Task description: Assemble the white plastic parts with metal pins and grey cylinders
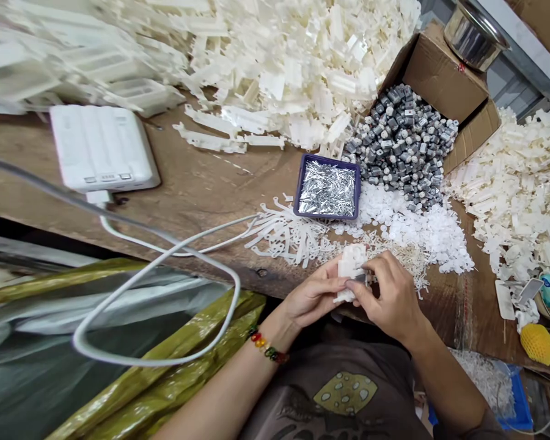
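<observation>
My left hand (309, 297), with a beaded bracelet on the wrist, grips a small white plastic housing (351, 263) in front of my body at the bench edge. From the other side, the thumb and fingers of my right hand (394, 299) close on a small grey motor (361, 277) set against that housing. My fingertips partly hide both parts. Just beyond my hands are loose white plastic strips (286, 235). A purple tray (297, 198) full of thin metal pins stands farther back.
Grey motors (398, 137) spill from a tipped cardboard box (444, 76). White discs (440, 235) lie in front of them. Large heaps of off-white plastic pieces (284, 55) cover the back. On the left are a white power bank (103, 146) and a looped cable (158, 362).
</observation>
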Motion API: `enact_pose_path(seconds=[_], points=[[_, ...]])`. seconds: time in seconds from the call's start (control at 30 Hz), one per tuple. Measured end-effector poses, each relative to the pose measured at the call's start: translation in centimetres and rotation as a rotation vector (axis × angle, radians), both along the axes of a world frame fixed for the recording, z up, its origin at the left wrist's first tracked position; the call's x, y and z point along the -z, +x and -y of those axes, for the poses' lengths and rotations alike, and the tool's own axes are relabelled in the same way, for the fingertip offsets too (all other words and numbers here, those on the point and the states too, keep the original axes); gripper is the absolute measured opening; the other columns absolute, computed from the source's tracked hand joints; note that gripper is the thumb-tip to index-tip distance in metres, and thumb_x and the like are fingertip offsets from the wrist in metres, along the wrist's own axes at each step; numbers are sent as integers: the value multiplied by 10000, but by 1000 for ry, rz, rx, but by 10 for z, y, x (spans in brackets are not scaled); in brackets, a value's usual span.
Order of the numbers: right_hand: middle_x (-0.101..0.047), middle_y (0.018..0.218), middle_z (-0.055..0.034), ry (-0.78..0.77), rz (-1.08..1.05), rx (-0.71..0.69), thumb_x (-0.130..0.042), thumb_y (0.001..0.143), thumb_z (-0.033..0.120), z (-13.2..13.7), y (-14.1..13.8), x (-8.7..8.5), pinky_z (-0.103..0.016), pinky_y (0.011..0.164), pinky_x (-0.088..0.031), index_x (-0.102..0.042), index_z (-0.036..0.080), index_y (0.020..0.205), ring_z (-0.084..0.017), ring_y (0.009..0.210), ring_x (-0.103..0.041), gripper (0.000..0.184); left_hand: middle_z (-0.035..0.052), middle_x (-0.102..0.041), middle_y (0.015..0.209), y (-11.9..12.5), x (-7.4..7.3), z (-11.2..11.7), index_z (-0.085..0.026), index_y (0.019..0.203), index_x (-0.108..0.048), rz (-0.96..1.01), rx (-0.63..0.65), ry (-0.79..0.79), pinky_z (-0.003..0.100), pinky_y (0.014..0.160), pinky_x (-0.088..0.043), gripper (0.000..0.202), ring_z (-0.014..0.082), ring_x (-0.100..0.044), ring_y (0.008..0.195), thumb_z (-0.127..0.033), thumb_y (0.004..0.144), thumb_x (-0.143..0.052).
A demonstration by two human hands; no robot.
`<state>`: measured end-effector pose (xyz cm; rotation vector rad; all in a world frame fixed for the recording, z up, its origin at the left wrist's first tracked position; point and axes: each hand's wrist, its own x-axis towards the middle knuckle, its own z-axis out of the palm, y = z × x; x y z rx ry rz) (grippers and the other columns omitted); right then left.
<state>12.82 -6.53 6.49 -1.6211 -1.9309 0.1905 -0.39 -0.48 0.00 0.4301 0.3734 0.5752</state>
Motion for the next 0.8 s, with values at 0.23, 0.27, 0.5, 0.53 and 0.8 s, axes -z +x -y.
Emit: enact_pose_path(seconds=[0.23,0.27,0.5,0.53,0.8], points=[[-496,756,-66,31,91,-38,-429,889,284,5,-5,9,-305,659,-415,-516,179,820,-189,736,-486,153,-14,-614,676,3,-9,7,-158,898,-637,-33,-28,-22,157,486,-444,386,75,-532,516,-126,535,-768],[-499,752,-66,40,77,-33,-434,886,282,5,-5,11,-306,654,-414,-519,175,824,-189,731,-487,149,-14,-610,675,2,-12,7,-160,924,-638,-52,-27,-4,163,479,-445,392,78,-529,513,-141,552,-761],[-583,881,-43,-44,-301,-42,-439,892,331,-65,11,1,-275,693,-441,-534,188,950,-153,797,-546,182,70,-606,1203,-61,-29,0,-224,1220,-540,-795,-310,688,303,802,-485,555,270,-555,1044,-354,697,-671],[-591,902,-47,-6,-285,-11,-437,891,332,-89,8,-2,-283,723,-438,-541,185,954,-158,831,-546,191,66,-598,1225,-78,-26,2,-233,1197,-560,-942,-352,816,324,868,-454,514,287,-531,1096,-384,713,-646],[-607,1043,-150,-108,492,-145,-385,854,65,-263,-97,11,-339,849,-377,-604,103,988,-225,999,-501,260,151,-662,903,-210,37,24,-192,1193,-576,-1787,-484,1127,432,702,-464,515,359,-616,791,-462,826,-336]])
